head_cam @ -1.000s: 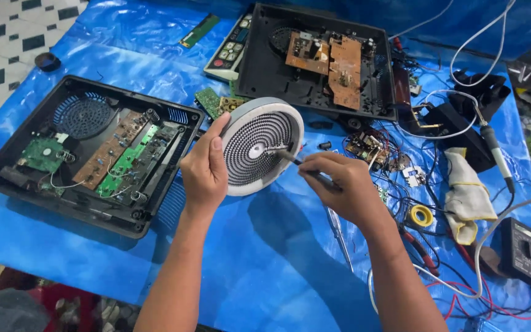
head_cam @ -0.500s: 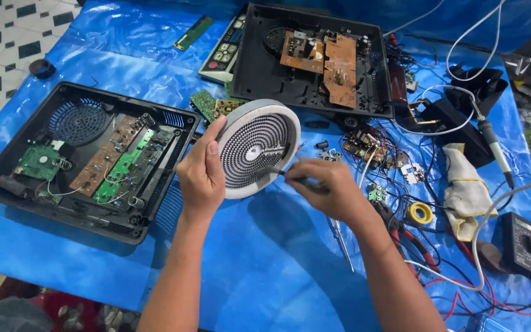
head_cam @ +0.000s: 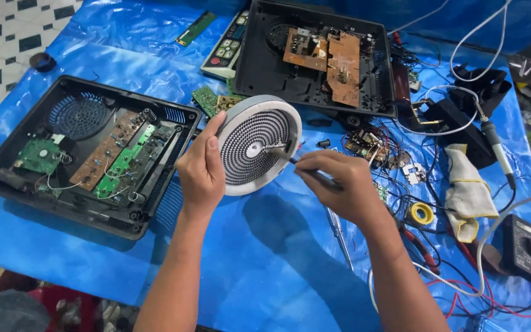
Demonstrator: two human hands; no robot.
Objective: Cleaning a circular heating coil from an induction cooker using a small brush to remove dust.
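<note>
Here, in the head view, the left hand [head_cam: 201, 175] grips the round heating coil disc [head_cam: 254, 144] by its left rim, thumb across the front edge and fingers curled behind, holding it tilted up off the blue tarp [head_cam: 265, 246]. The disc sits directly right of that hand and just left of the right hand [head_cam: 339, 184]. The right hand is closed around a thin screwdriver [head_cam: 305, 167], its tip resting at the disc's centre; the handle is hidden within the fist. Left of the hands lies an open black cooker base [head_cam: 87, 154] with green and brown circuit boards exposed. Beyond the disc lies a second opened black housing [head_cam: 314, 58] bearing a brown board. To the right are loose wires, a yellow tape roll [head_cam: 422, 213], a pale cloth [head_cam: 468, 190] and a black multimeter [head_cam: 527, 249].
</note>
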